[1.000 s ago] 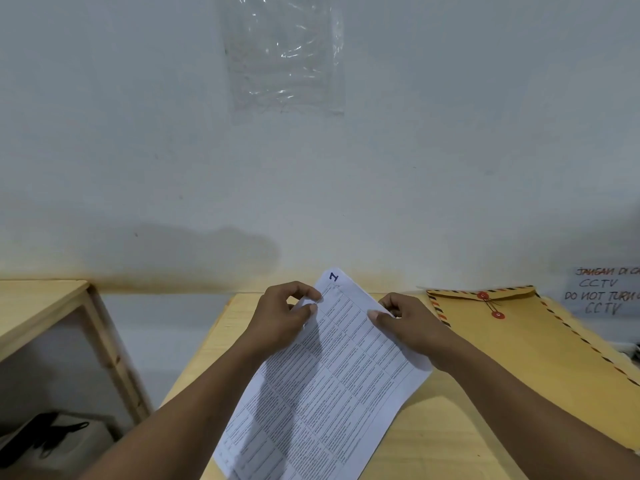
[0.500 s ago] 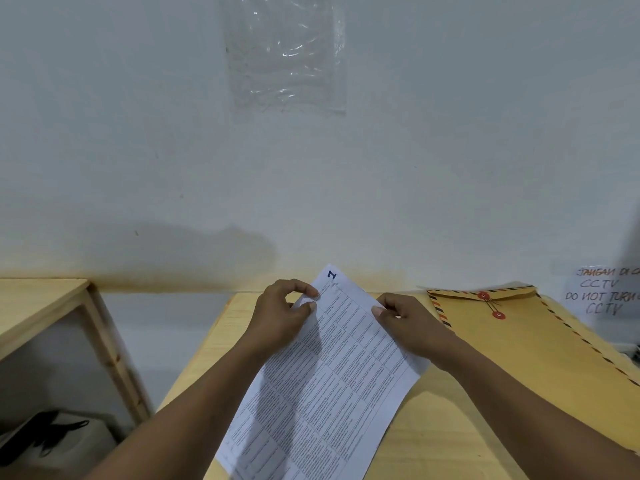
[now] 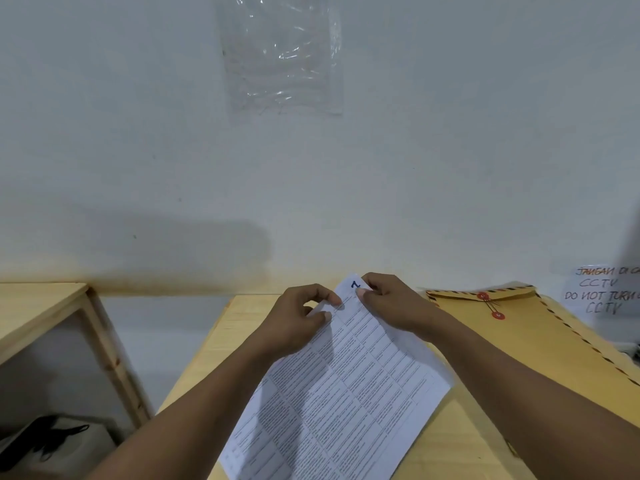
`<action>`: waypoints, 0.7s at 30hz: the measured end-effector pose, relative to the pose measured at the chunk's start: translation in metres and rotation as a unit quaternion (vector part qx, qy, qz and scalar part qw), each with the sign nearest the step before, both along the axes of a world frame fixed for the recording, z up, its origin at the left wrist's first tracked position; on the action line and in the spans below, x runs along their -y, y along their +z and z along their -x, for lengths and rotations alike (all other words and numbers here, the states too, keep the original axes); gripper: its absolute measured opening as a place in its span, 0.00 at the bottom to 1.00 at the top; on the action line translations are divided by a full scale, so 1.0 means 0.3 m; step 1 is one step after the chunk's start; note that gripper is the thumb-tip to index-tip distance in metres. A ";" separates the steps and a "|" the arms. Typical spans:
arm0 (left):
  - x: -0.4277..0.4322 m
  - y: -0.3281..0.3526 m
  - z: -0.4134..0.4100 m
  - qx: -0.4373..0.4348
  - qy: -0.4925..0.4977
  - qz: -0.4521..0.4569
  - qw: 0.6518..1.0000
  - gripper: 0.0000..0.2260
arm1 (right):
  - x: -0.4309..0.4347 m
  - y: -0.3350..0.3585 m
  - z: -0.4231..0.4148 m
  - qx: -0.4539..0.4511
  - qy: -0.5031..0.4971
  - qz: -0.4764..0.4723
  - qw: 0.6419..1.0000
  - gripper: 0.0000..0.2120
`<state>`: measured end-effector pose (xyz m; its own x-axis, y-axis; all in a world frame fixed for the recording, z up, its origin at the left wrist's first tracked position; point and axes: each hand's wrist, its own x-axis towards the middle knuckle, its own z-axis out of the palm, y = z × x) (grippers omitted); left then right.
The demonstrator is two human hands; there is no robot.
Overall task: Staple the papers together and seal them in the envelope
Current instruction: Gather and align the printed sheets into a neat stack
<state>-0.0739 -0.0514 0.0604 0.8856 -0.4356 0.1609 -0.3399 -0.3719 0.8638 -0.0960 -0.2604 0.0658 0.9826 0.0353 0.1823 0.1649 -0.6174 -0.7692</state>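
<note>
White printed papers (image 3: 346, 393) with a handwritten "1" at the top corner lie tilted over the wooden table (image 3: 242, 327). My left hand (image 3: 298, 320) pinches their upper left edge. At the top corner, beside the "1", my right hand (image 3: 391, 306) pinches the sheets too. A brown envelope (image 3: 540, 344) with a striped border and red string buttons rests flat on the table to the right, flap toward the wall. No stapler is in view.
A white wall stands right behind the table. A second wooden table (image 3: 45, 306) is at the left, with a gap between. A handwritten CCTV note (image 3: 602, 292) leans at the far right. A dark bag (image 3: 45, 441) lies on the floor at lower left.
My right hand has slid up the right edge of the papers to the top corner near the "1". My left hand stayed on the upper left edge.
</note>
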 end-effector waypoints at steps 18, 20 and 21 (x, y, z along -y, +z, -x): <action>-0.006 -0.045 -0.028 0.065 0.087 0.030 0.994 0.08 | 0.015 -0.017 -0.017 0.040 -0.024 0.018 0.999 0.15; -0.018 -0.036 -0.042 0.066 0.113 0.061 0.989 0.07 | 0.059 -0.021 0.001 -0.002 -0.050 0.007 0.999 0.15; -0.025 -0.033 -0.049 0.063 0.125 0.074 0.987 0.07 | 0.085 -0.035 0.008 -0.024 -0.063 -0.007 0.998 0.14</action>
